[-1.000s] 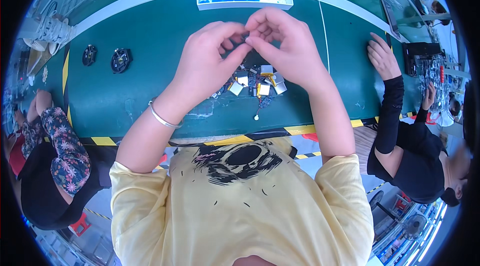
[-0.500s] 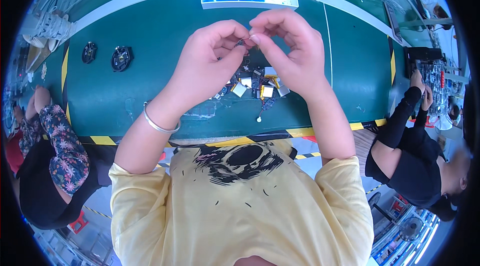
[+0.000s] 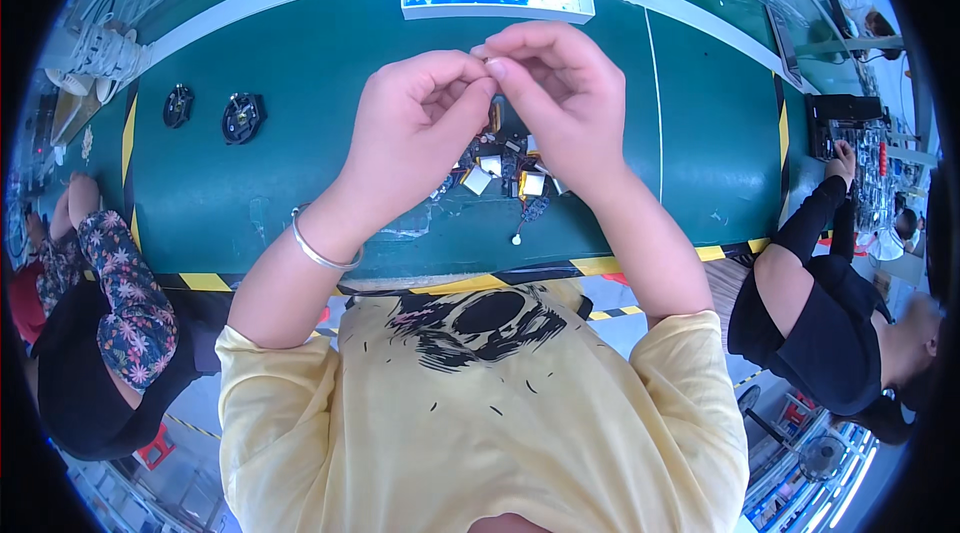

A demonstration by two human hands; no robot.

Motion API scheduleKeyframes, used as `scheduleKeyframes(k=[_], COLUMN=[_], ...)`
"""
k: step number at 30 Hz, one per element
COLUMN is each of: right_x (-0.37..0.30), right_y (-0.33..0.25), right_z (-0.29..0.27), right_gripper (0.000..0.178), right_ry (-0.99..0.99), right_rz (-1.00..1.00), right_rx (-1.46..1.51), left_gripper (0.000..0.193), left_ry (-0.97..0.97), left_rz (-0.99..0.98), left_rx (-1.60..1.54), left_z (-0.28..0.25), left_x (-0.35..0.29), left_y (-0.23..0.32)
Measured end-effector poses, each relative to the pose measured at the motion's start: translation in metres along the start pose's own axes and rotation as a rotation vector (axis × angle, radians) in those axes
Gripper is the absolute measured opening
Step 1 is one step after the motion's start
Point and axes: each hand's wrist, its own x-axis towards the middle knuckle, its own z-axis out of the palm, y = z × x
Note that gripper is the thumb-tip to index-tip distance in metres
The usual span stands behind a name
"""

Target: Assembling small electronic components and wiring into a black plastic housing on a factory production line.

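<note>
Small part (image 3: 487, 61) is betw. the fingertips, above the far side of the pile (image 3: 508, 165); mostly hidden by fingers, so shape can't be made out. Dark piece w/ a yellowish edge (image 3: 496, 114) shows just below, betw. the hands; can't tell if it hangs from them or sits in the pile. R wrist covers the pile's right end. Side workers (image 3: 830, 333) cut off/warped at the rim.

Any lettering on the pile's pcs is too small to read. Shirt (image 3: 480, 433) is yellow w/ a black graphic.

L hand (image 3: 418, 113): grip narrow, thumb + index pinched on the part, other fingers curled; bracelet (image 3: 325, 253) on the wrist. R hand (image 3: 568, 98): grip narrow too, thumb + index tips at the same part, fingers arched over. Both forearms angle in from the near side.

Pile lies on the green surface (image 3: 280, 203): silver packs, dark bits, wires, white plug (image 3: 516, 239) on the near side. Far: white tray (image 3: 500, 11) w/ blue bits. Left: 2 black rounds (image 3: 243, 119).
</note>
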Motion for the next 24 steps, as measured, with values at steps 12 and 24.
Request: scheduleKeyframes(k=[12, 24], right_x=[0.005, 0.03], right_y=[-0.008, 0.018], right_z=[-0.009, -0.049], right_gripper=[0.012, 0.017], right_ry=[-0.079, 0.092], right_rz=[-0.255, -0.259], right_rx=[-0.544, -0.765], left_gripper=[0.008, 0.019], left_ry=[0.097, 0.005], left_rz=[0.292, -0.171], left_rx=[0.565, -0.11], left_z=[0.0, -0.016], left_x=[0.0, 0.007], left_y=[-0.001, 0.007])
